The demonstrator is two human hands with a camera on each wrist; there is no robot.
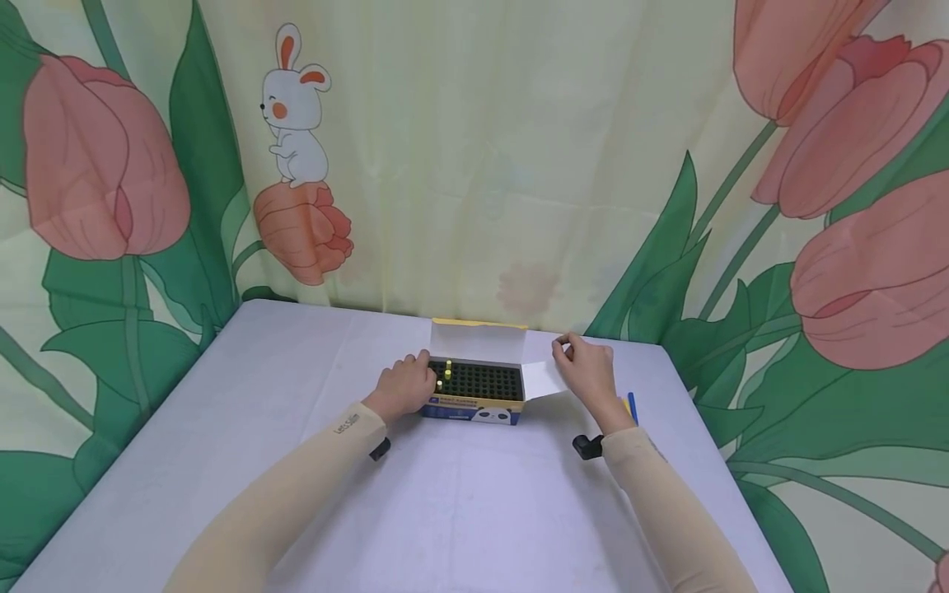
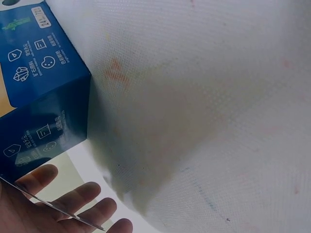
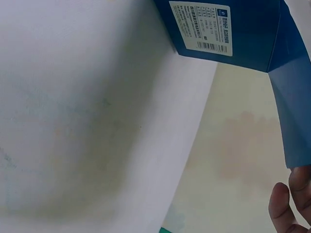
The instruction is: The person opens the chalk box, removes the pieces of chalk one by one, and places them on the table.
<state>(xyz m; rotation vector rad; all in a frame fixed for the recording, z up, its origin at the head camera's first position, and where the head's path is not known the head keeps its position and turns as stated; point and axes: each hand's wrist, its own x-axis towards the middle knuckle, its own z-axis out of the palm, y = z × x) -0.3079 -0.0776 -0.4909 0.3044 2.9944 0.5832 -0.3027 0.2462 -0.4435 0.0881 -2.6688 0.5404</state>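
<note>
A blue box point(image 1: 474, 408) with a panda face on its front stands with its lid up. Inside is a dark insert with rows of holes point(image 1: 485, 380). A few short yellow and whitish sticks point(image 1: 448, 373) stand at its left end. My left hand point(image 1: 404, 385) is against the box's left end; in the left wrist view its spread fingers point(image 2: 80, 194) lie behind a thin flap seen edge-on. My right hand point(image 1: 589, 375) is by the right side flap point(image 1: 541, 379), thumb and forefinger brought together. Whether anything is between them is hidden.
The raised lid point(image 1: 478, 339) stands at the box's rear. Blue and yellow sticks point(image 1: 633, 408) lie beside the right forearm. Dark wrist mounts point(image 1: 588, 446) hang below the wrists. A white cloth covers the table point(image 1: 474, 511), and a tulip-print curtain point(image 1: 482, 165) hangs behind.
</note>
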